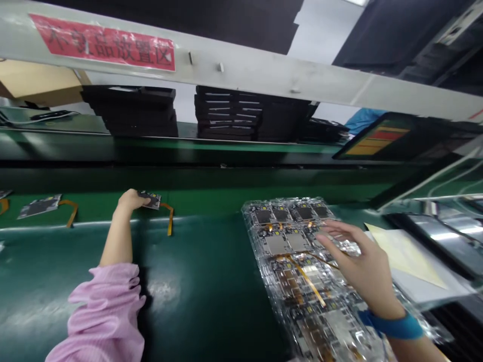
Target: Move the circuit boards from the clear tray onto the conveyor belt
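Note:
My left hand reaches to the back strip of the green bench, its fingers closed on the left end of a small circuit board. From that board's right end an orange flex cable hangs down. On the right, my right hand hovers over a clear plastic tray, thumb and fingers apart, nothing visible between them. Several circuit boards with metal shields sit in the tray's pockets. A loose orange flex cable lies across them. A blue band circles my right wrist.
Another circuit board with a flex cable lies at the far left. Yellow and white papers and dark framed panels stand right of the tray. Stacked black trays fill the shelf behind, under a beam with a red label.

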{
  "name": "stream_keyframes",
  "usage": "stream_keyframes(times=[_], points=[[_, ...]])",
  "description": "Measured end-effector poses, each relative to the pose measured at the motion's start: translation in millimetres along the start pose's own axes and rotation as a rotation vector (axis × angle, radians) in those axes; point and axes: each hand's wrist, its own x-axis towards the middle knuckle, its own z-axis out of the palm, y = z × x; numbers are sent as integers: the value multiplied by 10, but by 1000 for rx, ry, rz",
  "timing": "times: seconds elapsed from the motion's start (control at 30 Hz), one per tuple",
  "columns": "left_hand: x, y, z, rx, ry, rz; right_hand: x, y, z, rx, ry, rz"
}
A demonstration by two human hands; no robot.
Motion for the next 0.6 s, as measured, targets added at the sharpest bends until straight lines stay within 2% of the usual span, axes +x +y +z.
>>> stream_keyframes(times=[0.1,0.2,0.27,0.33,0.4,0.5,0.6], points=[[-72,207,57,-103,-190,111,-2,-303,19,79,-78,-69],[-375,625,293,-205,-267,260,-38,-539,138,158,-129,-29],[-750,957,526,-389,-342,396,-67,-651,240,228,-128,45],[-1232,1257,775,-658,-449,526,-89,-713,332,300,-121,117],[-1733,1467,996,-877,-554,595,-104,-719,397,343,-100,161],[-2313,1574,1222,-1050,-631,597,-131,-664,440,334,-44,163],[-2589,1505,1330,-1130,-630,562,-196,-628,464,357,-9,174]])
